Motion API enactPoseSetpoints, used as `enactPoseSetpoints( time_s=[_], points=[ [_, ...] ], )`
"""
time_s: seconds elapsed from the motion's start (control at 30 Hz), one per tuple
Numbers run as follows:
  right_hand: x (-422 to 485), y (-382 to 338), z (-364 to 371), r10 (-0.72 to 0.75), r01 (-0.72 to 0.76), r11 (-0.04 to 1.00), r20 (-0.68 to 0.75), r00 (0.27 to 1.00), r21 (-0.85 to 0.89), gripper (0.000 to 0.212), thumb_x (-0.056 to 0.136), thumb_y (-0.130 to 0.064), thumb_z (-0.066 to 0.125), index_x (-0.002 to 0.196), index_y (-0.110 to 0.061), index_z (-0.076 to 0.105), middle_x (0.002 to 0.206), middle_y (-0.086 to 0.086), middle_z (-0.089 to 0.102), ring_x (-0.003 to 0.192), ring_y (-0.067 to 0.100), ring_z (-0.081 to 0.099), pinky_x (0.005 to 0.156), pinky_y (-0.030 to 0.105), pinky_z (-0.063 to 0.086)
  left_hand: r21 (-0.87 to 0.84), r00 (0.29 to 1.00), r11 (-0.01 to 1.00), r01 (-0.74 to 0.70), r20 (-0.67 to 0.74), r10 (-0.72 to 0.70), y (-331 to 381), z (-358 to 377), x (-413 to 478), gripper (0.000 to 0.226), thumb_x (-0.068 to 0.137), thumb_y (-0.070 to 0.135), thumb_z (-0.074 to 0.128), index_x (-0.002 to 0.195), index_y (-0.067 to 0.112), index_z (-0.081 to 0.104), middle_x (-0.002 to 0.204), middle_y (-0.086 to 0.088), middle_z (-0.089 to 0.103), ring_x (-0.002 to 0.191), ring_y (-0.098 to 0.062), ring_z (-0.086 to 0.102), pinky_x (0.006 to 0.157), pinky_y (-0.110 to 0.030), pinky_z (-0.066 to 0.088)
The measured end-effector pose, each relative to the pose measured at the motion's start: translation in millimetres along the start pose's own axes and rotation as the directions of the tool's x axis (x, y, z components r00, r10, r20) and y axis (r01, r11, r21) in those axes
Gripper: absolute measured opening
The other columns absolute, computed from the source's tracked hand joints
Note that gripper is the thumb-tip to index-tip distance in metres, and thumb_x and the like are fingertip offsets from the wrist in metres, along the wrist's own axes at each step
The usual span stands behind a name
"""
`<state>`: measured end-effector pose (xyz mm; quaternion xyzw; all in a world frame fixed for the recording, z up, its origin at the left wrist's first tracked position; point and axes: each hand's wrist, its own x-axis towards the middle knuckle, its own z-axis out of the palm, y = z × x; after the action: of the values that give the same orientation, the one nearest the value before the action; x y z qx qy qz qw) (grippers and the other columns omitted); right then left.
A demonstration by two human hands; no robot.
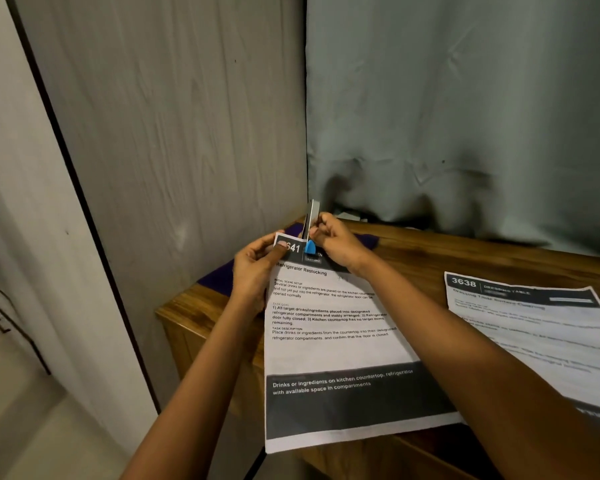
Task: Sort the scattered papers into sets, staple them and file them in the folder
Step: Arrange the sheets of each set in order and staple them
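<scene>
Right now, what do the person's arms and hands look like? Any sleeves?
Both arms are bare to the picture's edge: no sleeves show on the left arm or the right arm. The left hand and right hand wear no gloves, and no watch, bracelet or ring shows.

641 sheet (333, 355): white print headed "Refrigerator Restocking", with dark bands at top and bottom. Its near end overhangs the near-left edge of the table (430, 258). The left hand (253, 268) pinches its top left corner.

Stapler (311, 233): blue tip on the sheet's top band, silver body nearly upright, gripped by the right hand (336, 242).

3638 sheet (534, 334): similar print, flat on the table to the right, apart.

Folder (219, 275): purple, at the far left under the 641 sheet's top.
</scene>
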<state>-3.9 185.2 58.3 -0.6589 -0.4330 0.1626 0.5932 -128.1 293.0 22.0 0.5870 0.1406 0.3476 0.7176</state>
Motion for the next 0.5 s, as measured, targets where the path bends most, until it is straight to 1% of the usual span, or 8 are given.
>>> enactPoseSetpoints(
  time_s=[0.1, 0.17, 0.23, 0.3, 0.33, 0.4, 0.5],
  points=[
    [2, 3, 1, 0.025, -0.025, 0.999, -0.004, 1.0, 0.024, 0.007, 0.102, -0.015, 0.042, 0.105, -0.014, 0.047, 0.089, 0.0, 0.063, 0.087, 0.007, 0.063, 0.061, 0.016, 0.051, 0.004, 0.998, 1.0, -0.016, -0.055, 0.016, -2, 3, -2, 0.028, 0.091, 0.022, 0.062, 0.117, 0.015, 0.065, 0.103, -0.017, 0.07, 0.082, -0.027, 0.071, 0.064, -0.036, 0.06],
    [5, 3, 0, 0.034, -0.033, 0.999, -0.012, 0.999, 0.041, 0.006, 0.101, -0.015, 0.043, 0.101, -0.016, 0.049, 0.087, -0.001, 0.063, 0.087, 0.007, 0.064, 0.063, 0.017, 0.051, 0.002, 0.995, 1.0, -0.017, -0.103, 0.017, -3, 5, -1, 0.026, 0.092, 0.022, 0.061, 0.116, 0.016, 0.067, 0.101, -0.016, 0.07, 0.082, -0.027, 0.071, 0.062, -0.034, 0.059],
    [6, 2, -1, 0.049, -0.048, 0.997, -0.016, 0.999, 0.067, 0.006, 0.101, -0.014, 0.044, 0.101, -0.017, 0.049, 0.08, -0.006, 0.066, 0.081, 0.002, 0.065, 0.062, 0.015, 0.05, 0.003, 0.99, 1.0, -0.012, -0.142, 0.012, -5, 6, 1, 0.023, 0.092, 0.022, 0.061, 0.114, 0.016, 0.068, 0.1, -0.015, 0.071, 0.082, -0.028, 0.072, 0.063, -0.035, 0.059],
    [7, 0, 0, 0.06, -0.058, 0.991, -0.014, 0.998, 0.119, 0.006, 0.1, -0.01, 0.044, 0.102, -0.014, 0.049, 0.069, -0.011, 0.066, 0.071, -0.004, 0.065, 0.059, 0.011, 0.049, 0.008, 0.988, 1.0, -0.008, -0.153, 0.01, -6, 7, 2, 0.022, 0.092, 0.022, 0.061, 0.113, 0.017, 0.068, 0.098, -0.015, 0.072, 0.081, -0.028, 0.072, 0.064, -0.037, 0.059],
    [7, 0, 1, 0.059, -0.056, 0.988, -0.012, 0.998, 0.145, 0.007, 0.1, -0.007, 0.044, 0.102, -0.013, 0.049, 0.067, -0.011, 0.067, 0.069, -0.004, 0.065, 0.06, 0.011, 0.049, 0.011, 0.988, 1.0, -0.008, -0.152, 0.01, -6, 7, 2, 0.022, 0.092, 0.021, 0.061, 0.112, 0.016, 0.069, 0.098, -0.015, 0.072, 0.079, -0.028, 0.072, 0.064, -0.037, 0.059],
    [11, 0, 4, 0.061, -0.059, 0.985, -0.005, 0.998, 0.163, 0.01, 0.099, -0.003, 0.045, 0.104, -0.011, 0.049, 0.074, -0.007, 0.068, 0.071, 0.0, 0.065, 0.064, 0.015, 0.05, 0.008, 0.988, 1.0, -0.016, -0.154, 0.017, -5, 9, 2, 0.02, 0.092, 0.019, 0.061, 0.11, 0.016, 0.07, 0.096, -0.015, 0.072, 0.076, -0.026, 0.07, 0.063, -0.036, 0.058],
    [15, 0, 10, 0.065, -0.066, 0.989, 0.006, 0.998, 0.13, 0.013, 0.097, -0.003, 0.049, 0.105, -0.013, 0.053, 0.092, 0.005, 0.066, 0.086, 0.011, 0.064, 0.078, 0.024, 0.049, 0.001, 0.986, 1.0, -0.025, -0.165, 0.025, -5, 10, 2, 0.018, 0.092, 0.016, 0.06, 0.107, 0.016, 0.071, 0.097, -0.014, 0.072, 0.074, -0.023, 0.068, 0.063, -0.035, 0.056]
  ],
)
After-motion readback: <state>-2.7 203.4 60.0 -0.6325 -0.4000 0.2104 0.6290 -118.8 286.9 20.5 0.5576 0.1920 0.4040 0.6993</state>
